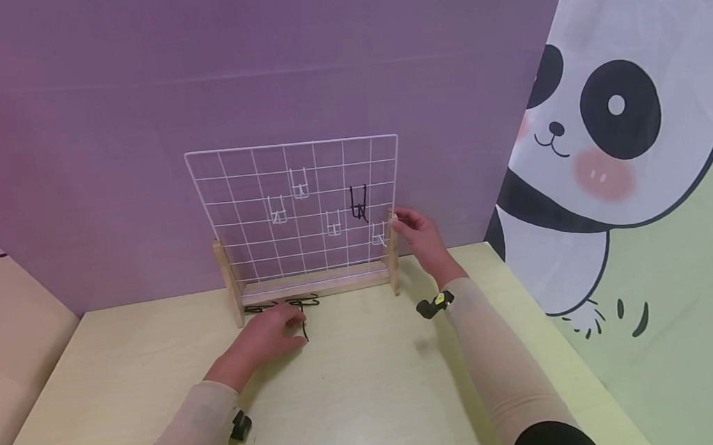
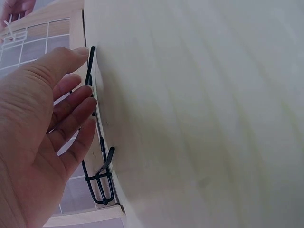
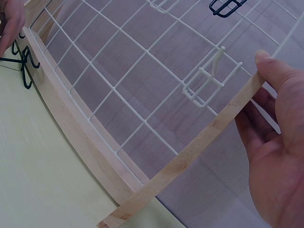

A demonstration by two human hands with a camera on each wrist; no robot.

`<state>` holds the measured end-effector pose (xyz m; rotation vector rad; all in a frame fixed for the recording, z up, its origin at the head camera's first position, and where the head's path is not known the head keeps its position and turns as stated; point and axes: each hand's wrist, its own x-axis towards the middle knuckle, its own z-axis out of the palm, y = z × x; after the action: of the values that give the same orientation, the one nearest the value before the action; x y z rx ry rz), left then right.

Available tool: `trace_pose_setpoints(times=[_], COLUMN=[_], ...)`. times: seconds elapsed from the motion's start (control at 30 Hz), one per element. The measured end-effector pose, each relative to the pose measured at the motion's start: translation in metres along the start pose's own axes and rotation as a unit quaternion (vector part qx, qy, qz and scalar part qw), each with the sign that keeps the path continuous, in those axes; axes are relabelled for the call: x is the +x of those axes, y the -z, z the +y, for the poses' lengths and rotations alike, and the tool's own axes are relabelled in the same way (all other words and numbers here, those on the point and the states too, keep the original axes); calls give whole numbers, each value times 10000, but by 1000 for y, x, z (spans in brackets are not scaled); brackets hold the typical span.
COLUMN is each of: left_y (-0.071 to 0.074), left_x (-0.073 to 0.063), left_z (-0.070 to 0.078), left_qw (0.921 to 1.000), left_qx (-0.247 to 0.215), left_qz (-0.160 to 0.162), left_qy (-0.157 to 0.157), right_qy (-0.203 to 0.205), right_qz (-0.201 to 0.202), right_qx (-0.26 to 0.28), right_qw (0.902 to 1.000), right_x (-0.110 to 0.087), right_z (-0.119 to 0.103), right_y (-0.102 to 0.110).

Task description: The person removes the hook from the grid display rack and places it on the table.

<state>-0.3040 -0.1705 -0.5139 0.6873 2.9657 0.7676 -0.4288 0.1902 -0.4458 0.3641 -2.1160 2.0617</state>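
Observation:
A white wire grid panel [image 1: 318,215] stands upright in a wooden stand [image 1: 314,282] against the wall. White hooks [image 3: 204,90] and one black hook [image 1: 359,205] hang on its wires. My right hand [image 1: 419,235] holds the top of the stand's right post [image 3: 209,128], thumb in front and fingers behind. In front of the stand's base lie loose black wire hooks [image 2: 99,183]. My left hand [image 1: 271,334] is right at these hooks, its thumb and fingers loosely bent, the fingertips close to or touching a black wire. Whether they bear on it I cannot tell.
The stand rests on a pale wooden table [image 1: 357,390], near its back edge. Behind rises a purple wall [image 1: 293,60]. To the right, a wall carries a painted panda [image 1: 635,89]. Small black devices [image 1: 240,425] sit at both wrists.

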Motion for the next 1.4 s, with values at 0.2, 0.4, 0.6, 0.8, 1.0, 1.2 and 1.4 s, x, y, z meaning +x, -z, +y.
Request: trace_pose_setpoints(times=[0.2,0.4,0.6,0.8,1.0,1.2,1.4], left_y=[2,3,6,17,32,46,55], left_x=[-1,-3,0,7,14,21,26], left_z=[0,0,2,11,21,29,35], left_qw=[9996,9956,9905,9746,9513,9309,9142], left_qx=[-263,-886,-1104,-1409,-1791,-2092,-2364], left_qz=[103,214,797,1720,2460,2943,3251], left_qy=[26,211,185,272,490,547,514], right_qy=[-26,-45,-12,-16,4,-76,-70], right_qz=[-20,-55,-43,-49,-49,-38,-70], right_qx=[-60,-93,-49,-73,-30,-109,-110], right_qw=[10000,9999,10000,10000,10000,9999,9999], right_x=[1,1,0,0,1,3,4], right_z=[3,3,2,1,2,4,5], right_y=[1,2,1,2,1,2,3])
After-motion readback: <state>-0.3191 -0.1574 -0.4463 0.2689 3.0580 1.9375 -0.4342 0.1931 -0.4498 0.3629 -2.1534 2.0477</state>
